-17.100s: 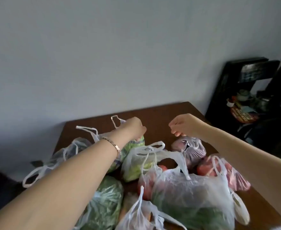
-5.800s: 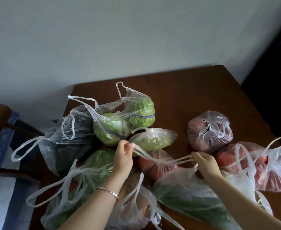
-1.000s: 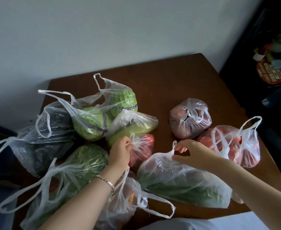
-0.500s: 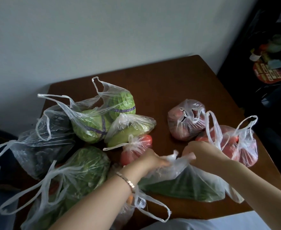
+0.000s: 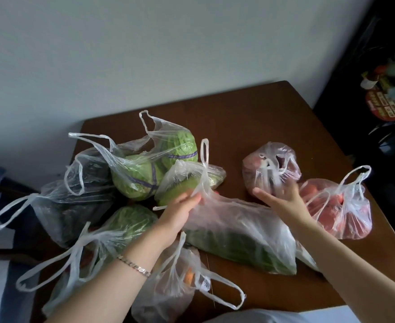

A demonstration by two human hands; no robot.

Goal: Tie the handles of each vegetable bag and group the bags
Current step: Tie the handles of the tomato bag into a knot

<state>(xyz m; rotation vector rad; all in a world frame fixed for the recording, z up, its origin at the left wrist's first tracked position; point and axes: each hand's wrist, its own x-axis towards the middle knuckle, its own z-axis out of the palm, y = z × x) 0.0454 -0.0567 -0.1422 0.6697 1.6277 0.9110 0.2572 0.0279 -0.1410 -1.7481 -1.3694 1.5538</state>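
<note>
Bags of vegetables cover the left and near parts of the brown table [image 5: 250, 117]. Left hand [image 5: 180, 212] pinches the handle [image 5: 204, 159] of the long bag [image 5: 238, 236] of dark greens, which lies across the middle near the front edge; that handle stands up as a loop above the fingers. Right hand [image 5: 282, 199] is spread open, holding nothing, its fingers against the small tied bag [image 5: 271, 167] of reddish produce toward the right edge. Just right of it sits a tomato bag [image 5: 338, 210], handles loose. The cabbage bag [image 5: 154, 164] lies toward the far left corner, touching a pale-green bag [image 5: 182, 183]. Dark bag [image 5: 75, 199] hangs at the left edge. Two more untied bags, a leafy one [image 5: 122, 227] and one with something orange [image 5: 178, 280], lie at the front left.
</note>
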